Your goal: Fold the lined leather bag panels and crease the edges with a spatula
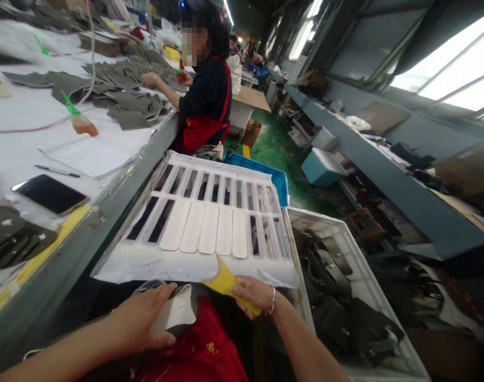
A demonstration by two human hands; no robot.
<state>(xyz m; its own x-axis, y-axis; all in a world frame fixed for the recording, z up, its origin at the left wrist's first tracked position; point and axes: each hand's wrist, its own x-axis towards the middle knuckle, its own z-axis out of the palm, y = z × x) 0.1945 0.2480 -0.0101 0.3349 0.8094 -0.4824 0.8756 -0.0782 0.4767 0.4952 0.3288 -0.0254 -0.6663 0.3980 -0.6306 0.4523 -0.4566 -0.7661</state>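
Note:
My left hand (140,321) lies flat, fingers stretched, on a white cut piece (178,310) over my red apron (198,350). My right hand (253,295) pinches a yellow strip (224,281), its backing curling up from the front edge of a white die-cut sheet (194,265). That sheet (210,212) has long slots, and several white tongue-shaped pieces still sit in its middle row. A bracelet shows on my right wrist.
A white crate (345,233) of dark leather parts stands to the right. A blue bin (279,183) lies behind the sheet. On the table at left are a phone (51,194), a pen (57,171), paper, a glue brush (80,121) and grey pieces. A person in a red apron (206,101) works further along.

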